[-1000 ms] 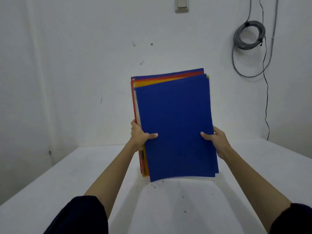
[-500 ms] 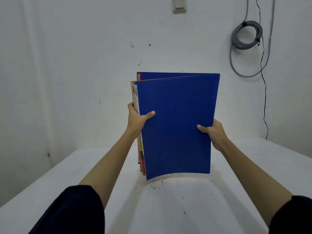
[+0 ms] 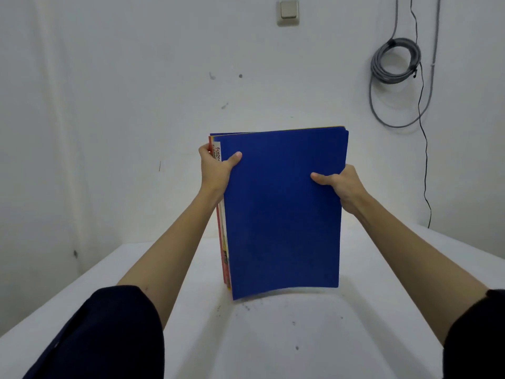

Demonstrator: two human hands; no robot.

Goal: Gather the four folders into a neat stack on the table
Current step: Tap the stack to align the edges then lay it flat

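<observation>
While the folders stand upright: the step in hand seems to be the squaring of their edges, before they are laid flat.
Left hand [image 3: 216, 170]: it is closed on the left edge of the bundle, near the top, the thumb on the front cover and the fingers hidden behind.
Left edge of the bundle: a red folder [image 3: 220, 242] and a yellow one show as thin strips beside the front cover; a white label with print is visible under the thumb.
Folders [image 3: 284, 214]: the blue front cover faces the camera and hides most of the others; the bundle is held over the worktop [image 3: 273, 337], its lower edge curved, and I cannot tell if this edge touches the surface.
Count: three colours are seen at the edges; the fourth folder cannot be confirmed.
Right hand [image 3: 341, 187]: it grips the right edge, lower than the other hand, thumb in front.
Next move, as I judge it: tap the lower edge on the worktop until the edges are even, then lower the bundle flat, both hands keeping the sides together so that no folder slides out.
</observation>
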